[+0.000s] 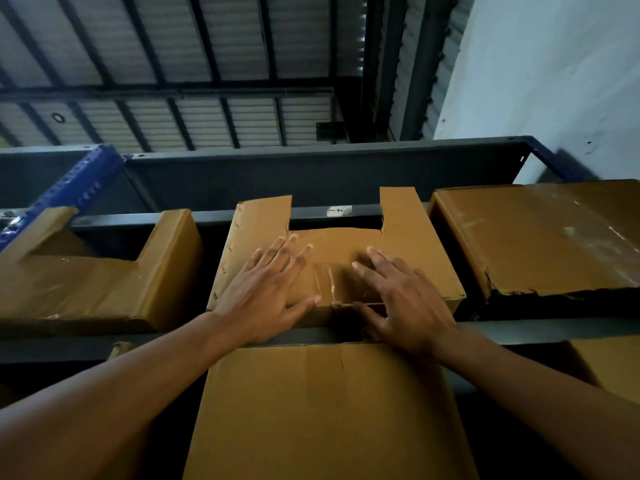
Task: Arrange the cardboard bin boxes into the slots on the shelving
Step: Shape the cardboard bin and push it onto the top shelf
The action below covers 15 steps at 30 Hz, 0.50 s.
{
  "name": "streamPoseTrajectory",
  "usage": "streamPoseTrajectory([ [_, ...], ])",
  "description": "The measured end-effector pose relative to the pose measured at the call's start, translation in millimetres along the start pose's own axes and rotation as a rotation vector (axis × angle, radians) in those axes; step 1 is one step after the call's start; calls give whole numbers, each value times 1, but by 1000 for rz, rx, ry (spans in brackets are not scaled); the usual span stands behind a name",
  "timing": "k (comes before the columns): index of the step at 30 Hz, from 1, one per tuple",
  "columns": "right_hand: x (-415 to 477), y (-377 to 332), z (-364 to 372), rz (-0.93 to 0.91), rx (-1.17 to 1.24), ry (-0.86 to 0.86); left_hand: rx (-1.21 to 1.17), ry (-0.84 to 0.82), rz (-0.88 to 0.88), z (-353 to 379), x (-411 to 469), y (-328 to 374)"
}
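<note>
Your fingers (pixel 273 261) lie straight and spread, curled around nothing. The left hand (pixel 263 292) and right hand (pixel 405 306) both press flat against the front face of the middle bin box (pixel 341 244). That box sits in the centre slot of the upper shelf, with its lower front edge close to the front beam (pixel 519 330).

It looks nearly seated. Push evenly with both palms so it slides straight back and doesn't skew toward a neighbour. Press low on the face, because the notched top edge will likely flex.

Overhead are the corrugated roof (pixel 173 46) and, to the right, a white wall (pixel 554 64). A lower box (pixel 329 410) fills the tier beneath your wrists. A closed-faced right box (pixel 536 237) with a torn bottom corner stands near the shelf's right end, and a notched left box (pixel 97 289) stands toward the blue upright (pixel 79 181).
</note>
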State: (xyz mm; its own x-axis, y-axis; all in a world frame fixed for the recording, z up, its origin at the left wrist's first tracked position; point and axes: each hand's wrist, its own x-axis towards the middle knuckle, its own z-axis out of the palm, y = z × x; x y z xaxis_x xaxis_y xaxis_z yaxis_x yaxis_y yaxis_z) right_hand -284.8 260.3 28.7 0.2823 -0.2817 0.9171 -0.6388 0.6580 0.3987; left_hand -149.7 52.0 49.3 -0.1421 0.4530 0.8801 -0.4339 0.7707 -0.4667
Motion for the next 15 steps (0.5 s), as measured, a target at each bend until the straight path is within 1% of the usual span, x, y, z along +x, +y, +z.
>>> streamPoseTrajectory([
  [5, -13, -4, -18, 37, -32, 100, -112, 79, 28, -13, -4, 24],
  [10, -32, 2, -48, 11, -111, 104, -193, 126, 63, -16, -2, 60],
  [15, -49, 35, -95, -37, -181, 86, -274, 168, 63, -26, 21, 106],
])
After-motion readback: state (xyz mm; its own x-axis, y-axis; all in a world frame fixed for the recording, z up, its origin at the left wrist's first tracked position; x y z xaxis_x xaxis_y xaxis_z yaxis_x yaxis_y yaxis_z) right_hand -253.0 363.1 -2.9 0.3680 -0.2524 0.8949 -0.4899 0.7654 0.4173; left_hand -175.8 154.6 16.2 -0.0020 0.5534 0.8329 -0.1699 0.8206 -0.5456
